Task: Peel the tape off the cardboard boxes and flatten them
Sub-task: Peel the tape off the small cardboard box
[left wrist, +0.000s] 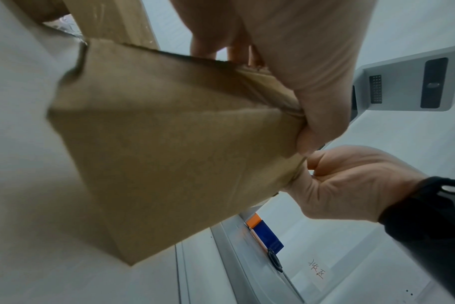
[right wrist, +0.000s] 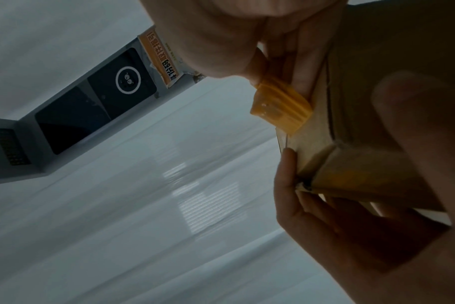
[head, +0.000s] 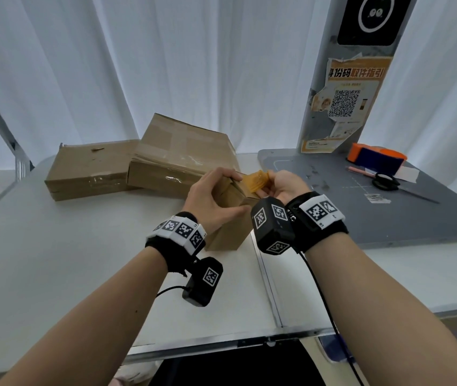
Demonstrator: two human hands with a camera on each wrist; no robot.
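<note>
— What surrounds you?
— White curtains (head: 194, 65) hang behind my white table (head: 54, 260), daylight glowing through them.
— And at the far right corner?
— A grey post (head: 322, 87) with a torn orange QR poster (head: 347, 101) stands over a grey mat (head: 319, 174).

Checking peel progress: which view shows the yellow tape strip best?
The right wrist view: the yellow tape strip fills the frame, pinched by the right hand. The head view shows it small; the left wrist view hides it.

head overhead, wrists close, sharing box (head: 230, 215)
</note>
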